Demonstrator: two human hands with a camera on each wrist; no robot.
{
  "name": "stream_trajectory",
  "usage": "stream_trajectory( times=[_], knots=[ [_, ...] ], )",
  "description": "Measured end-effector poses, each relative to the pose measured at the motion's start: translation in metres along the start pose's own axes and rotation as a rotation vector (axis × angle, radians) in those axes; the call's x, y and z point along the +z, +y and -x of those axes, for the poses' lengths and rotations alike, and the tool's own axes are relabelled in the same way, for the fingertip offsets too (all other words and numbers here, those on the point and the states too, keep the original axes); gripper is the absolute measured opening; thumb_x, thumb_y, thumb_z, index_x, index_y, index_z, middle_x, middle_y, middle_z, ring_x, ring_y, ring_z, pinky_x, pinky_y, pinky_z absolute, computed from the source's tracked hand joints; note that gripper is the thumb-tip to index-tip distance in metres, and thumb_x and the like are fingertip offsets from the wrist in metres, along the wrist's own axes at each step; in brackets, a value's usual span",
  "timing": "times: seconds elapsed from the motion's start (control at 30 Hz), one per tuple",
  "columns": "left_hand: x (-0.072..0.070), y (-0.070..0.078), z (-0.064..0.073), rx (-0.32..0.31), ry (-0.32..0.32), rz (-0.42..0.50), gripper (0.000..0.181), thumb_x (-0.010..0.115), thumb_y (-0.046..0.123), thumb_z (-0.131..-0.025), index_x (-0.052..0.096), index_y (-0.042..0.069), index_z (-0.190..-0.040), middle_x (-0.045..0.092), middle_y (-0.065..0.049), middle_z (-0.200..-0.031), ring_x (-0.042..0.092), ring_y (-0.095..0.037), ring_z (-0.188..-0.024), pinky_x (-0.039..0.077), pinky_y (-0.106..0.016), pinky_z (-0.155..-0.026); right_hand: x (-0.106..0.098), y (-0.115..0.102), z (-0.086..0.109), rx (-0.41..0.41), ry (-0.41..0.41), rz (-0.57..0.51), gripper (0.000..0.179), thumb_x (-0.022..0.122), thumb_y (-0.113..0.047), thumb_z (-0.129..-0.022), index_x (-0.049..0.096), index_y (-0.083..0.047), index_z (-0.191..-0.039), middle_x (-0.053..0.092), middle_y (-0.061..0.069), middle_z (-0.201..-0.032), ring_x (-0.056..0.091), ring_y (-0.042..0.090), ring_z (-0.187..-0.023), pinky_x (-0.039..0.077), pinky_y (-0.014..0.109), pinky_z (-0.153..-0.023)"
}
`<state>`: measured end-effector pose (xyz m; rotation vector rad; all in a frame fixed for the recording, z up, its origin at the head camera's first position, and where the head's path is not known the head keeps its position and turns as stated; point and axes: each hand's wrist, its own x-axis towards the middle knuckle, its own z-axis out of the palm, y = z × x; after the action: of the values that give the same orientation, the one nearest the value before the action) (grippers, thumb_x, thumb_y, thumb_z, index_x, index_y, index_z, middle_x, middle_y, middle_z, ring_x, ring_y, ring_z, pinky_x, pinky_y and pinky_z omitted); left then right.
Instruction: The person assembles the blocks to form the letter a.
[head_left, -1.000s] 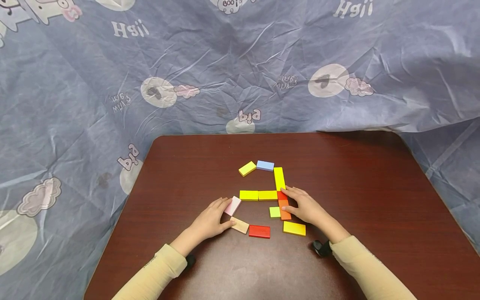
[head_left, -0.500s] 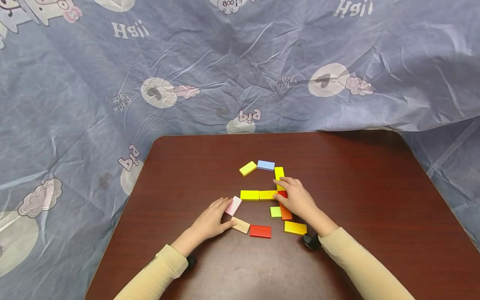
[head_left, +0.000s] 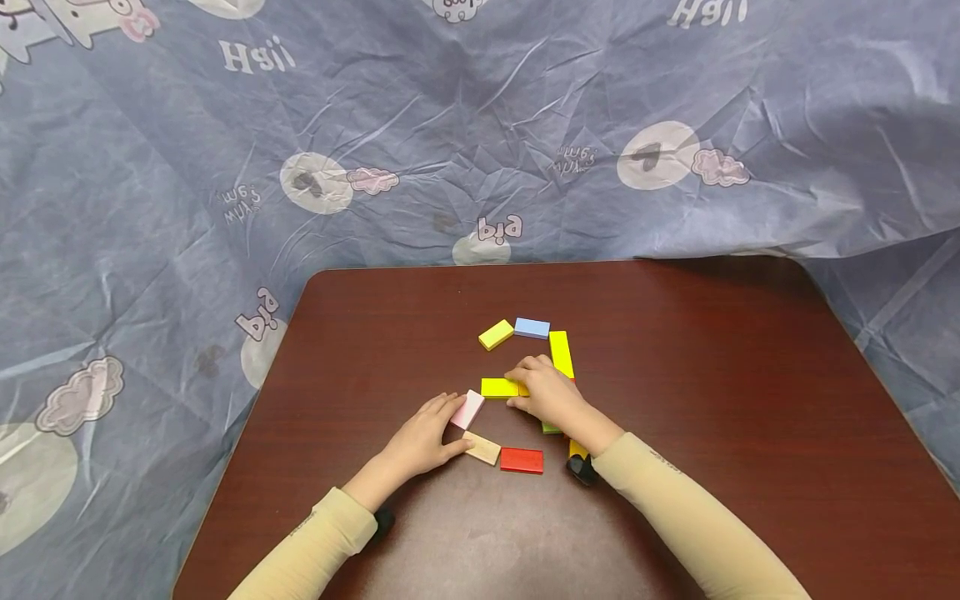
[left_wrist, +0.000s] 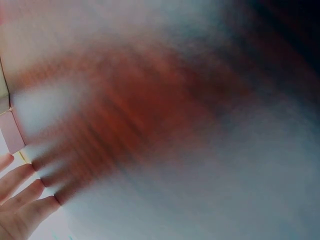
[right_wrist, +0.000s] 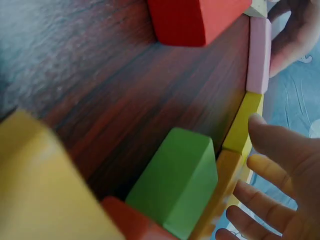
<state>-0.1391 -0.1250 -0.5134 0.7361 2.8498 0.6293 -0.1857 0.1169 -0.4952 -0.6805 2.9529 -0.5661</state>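
On the table, my left hand (head_left: 416, 442) rests with its fingers touching the pink block (head_left: 470, 410) and its thumb at the end of the pale wooden block (head_left: 483, 448). The pink block also shows at the edge of the left wrist view. My right hand (head_left: 551, 396) lies over the row of two yellow blocks, thumb and index finger straddling the left yellow block (head_left: 495, 388) near where they join. Its fingers look extended in the right wrist view, where a green block (right_wrist: 175, 175) stands below the row. The hand mostly hides the red and orange blocks.
A red block (head_left: 522, 461) lies right of the pale wooden one. Farther back are a tilted yellow block (head_left: 496, 335), a blue block (head_left: 532, 328) and a long yellow strip (head_left: 561, 354). A patterned grey-blue cloth (head_left: 420, 200) hangs behind the brown table (head_left: 360, 333).
My right hand has moved left from the red and orange blocks to the yellow row, and its forearm now covers much of the front right yellow block. My left hand stays in place.
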Motion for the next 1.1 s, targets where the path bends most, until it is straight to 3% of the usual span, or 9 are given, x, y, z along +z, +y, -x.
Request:
stream_trajectory(
  times=[0.37, 0.9, 1.1],
  knots=[
    [0.0, 0.0, 0.0, -0.007, -0.002, 0.013, 0.074, 0.075, 0.037, -0.086, 0.046, 0.004, -0.145, 0.05, -0.02, -0.144, 0.044, -0.039, -0.137, 0.041, -0.051, -0.109, 0.009, -0.004, -0.008, 0.013, 0.017, 0.034, 0.037, 0.08, -0.02, -0.083, 0.07, -0.007, -0.115, 0.065, 0.007, -0.11, 0.055, 0.026, -0.101, 0.051, 0.037, -0.087],
    [0.0, 0.0, 0.002, 0.001, 0.008, 0.017, 0.071, 0.075, 0.038, -0.086, 0.048, 0.005, -0.143, 0.051, -0.02, -0.143, 0.045, -0.039, -0.137, 0.041, -0.051, -0.108, 0.01, -0.004, -0.005, 0.023, 0.011, -0.028, 0.035, 0.079, -0.016, -0.083, 0.07, -0.003, -0.115, 0.065, 0.011, -0.112, 0.058, 0.031, -0.101, 0.051, 0.041, -0.09],
    [0.0, 0.0, 0.001, -0.004, 0.007, 0.012, 0.072, 0.075, 0.038, -0.086, 0.048, 0.005, -0.144, 0.051, -0.019, -0.144, 0.045, -0.038, -0.137, 0.042, -0.051, -0.108, -0.003, 0.001, -0.003, 0.032, 0.006, -0.072, 0.039, 0.076, -0.018, -0.086, 0.068, -0.004, -0.122, 0.065, 0.012, -0.12, 0.059, 0.031, -0.11, 0.051, 0.043, -0.096]
  ],
)
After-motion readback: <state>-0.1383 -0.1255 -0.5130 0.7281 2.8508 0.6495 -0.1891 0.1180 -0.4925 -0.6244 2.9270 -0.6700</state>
